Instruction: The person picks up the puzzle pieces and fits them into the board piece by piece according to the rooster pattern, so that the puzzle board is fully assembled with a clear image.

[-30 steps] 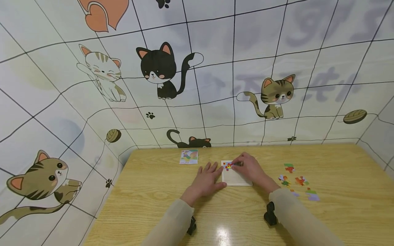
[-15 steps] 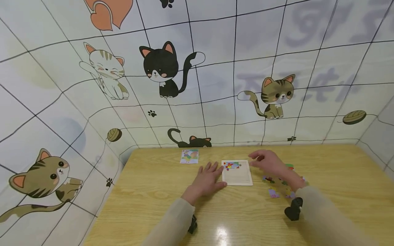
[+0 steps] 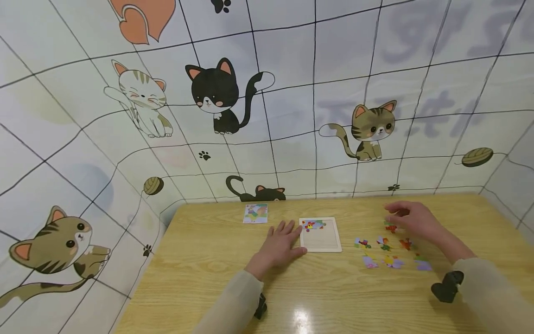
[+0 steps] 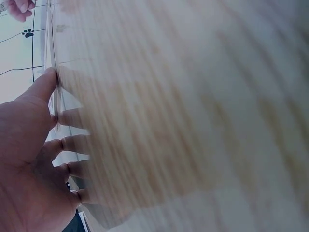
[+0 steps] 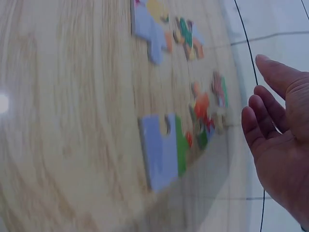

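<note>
A shallow puzzle tray [image 3: 320,242] with a pale rim lies on the table, and a few joined jigsaw pieces [image 3: 314,225] fill its upper left part. My left hand [image 3: 278,248] rests flat with spread fingers, its thumb and fingertips at the tray's left edge. Over the loose pieces my right hand [image 3: 417,221] hovers, fingers loosely bent and nothing seen between them in the right wrist view. A red and green jigsaw piece [image 3: 390,228] lies just below its fingertips, partly hidden. A lilac and green piece [image 5: 164,152] shows large in the right wrist view.
Several other loose pieces [image 3: 384,244] lie in rough rows right of the tray. A small picture card [image 3: 255,214] lies at the back left of the wooden table [image 3: 217,260]. Behind the table stands a wall covering [image 3: 292,153] printed with cats.
My right hand has left the joined pieces in the tray and moved right, over the loose pieces. The piece it pinched is now let go in the tray. My left hand has stayed put.
</note>
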Available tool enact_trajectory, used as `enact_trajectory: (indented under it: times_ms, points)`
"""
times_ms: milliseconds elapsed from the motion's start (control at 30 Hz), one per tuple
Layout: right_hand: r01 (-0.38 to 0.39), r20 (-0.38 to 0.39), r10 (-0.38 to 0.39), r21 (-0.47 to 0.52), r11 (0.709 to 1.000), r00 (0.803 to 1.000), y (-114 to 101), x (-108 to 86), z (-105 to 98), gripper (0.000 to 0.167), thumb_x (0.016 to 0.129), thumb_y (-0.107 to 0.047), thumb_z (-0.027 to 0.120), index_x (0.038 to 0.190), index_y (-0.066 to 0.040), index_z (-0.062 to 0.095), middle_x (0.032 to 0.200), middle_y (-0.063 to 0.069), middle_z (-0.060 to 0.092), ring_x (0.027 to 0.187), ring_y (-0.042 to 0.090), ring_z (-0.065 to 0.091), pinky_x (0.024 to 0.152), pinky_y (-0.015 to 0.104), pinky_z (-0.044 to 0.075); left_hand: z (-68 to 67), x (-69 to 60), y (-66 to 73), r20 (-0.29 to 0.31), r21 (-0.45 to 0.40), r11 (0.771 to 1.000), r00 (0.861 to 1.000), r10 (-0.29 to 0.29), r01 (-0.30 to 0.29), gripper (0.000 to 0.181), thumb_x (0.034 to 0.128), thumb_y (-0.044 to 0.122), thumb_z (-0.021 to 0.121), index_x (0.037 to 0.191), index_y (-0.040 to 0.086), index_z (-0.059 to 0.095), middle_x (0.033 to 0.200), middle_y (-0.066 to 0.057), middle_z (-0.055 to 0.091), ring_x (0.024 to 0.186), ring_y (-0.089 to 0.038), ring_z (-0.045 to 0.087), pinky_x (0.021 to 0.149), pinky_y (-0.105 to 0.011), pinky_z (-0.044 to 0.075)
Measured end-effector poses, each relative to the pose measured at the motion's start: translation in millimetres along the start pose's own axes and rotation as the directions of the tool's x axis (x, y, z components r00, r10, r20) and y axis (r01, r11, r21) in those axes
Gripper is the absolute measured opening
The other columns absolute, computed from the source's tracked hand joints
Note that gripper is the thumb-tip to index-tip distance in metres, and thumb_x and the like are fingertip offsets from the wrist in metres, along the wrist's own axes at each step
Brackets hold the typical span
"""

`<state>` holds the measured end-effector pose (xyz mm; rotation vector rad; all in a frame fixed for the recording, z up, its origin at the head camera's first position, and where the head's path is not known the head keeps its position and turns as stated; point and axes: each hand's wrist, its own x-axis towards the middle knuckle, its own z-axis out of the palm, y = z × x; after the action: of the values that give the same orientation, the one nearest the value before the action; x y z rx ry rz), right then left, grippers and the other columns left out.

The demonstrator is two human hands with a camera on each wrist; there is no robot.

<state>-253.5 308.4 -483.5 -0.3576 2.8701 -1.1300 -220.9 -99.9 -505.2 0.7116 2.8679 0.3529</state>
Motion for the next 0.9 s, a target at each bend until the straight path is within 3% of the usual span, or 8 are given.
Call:
enact_trajectory:
  times_ms: [200,500,900]
  points:
    - [-0.013,0.029,0.014,-0.020,1.000,0.999,20.3,-4.3,-4.6,0.041,0.095,-0.013,0.074,0.125,0.012,0.063,0.112,0.023,0.068,0.096,0.029,0.063,0.068,0.026,0.052,0.1,0.6,-1.1,0.003,-0.003,1.000,1.000,-0.001,0.001,0.072,0.1034,0.057,0.051,0.162,0.020,0.034,0.169,-0.008,0.022,0.155,-0.034,0.016,0.121,-0.060,0.017]
    - [-0.028,0.118,0.027,0.007,1.000,0.993,27.2,-9.3,-2.2,0.050,0.096,-0.023,0.075,0.130,0.011,0.061,0.115,0.018,0.066,0.099,0.024,0.058,0.072,0.026,0.051,-0.9,-0.3,-1.5,0.004,-0.006,1.000,1.000,-0.001,0.001,0.071,0.1035,0.057,0.050,0.162,0.020,0.033,0.169,-0.008,0.021,0.155,-0.034,0.016,0.121,-0.060,0.017]
    - [0.045,0.116,-0.037,-0.061,0.997,0.993,29.1,-9.3,-0.3,0.044,0.095,-0.021,0.076,0.126,0.008,0.064,0.113,0.017,0.063,0.097,0.025,0.058,0.075,0.033,0.050,-2.3,0.1,0.5,0.007,0.011,1.000,1.000,-0.008,0.007,0.071,0.1033,0.057,0.051,0.162,0.021,0.034,0.169,-0.008,0.022,0.155,-0.034,0.017,0.121,-0.060,0.018]
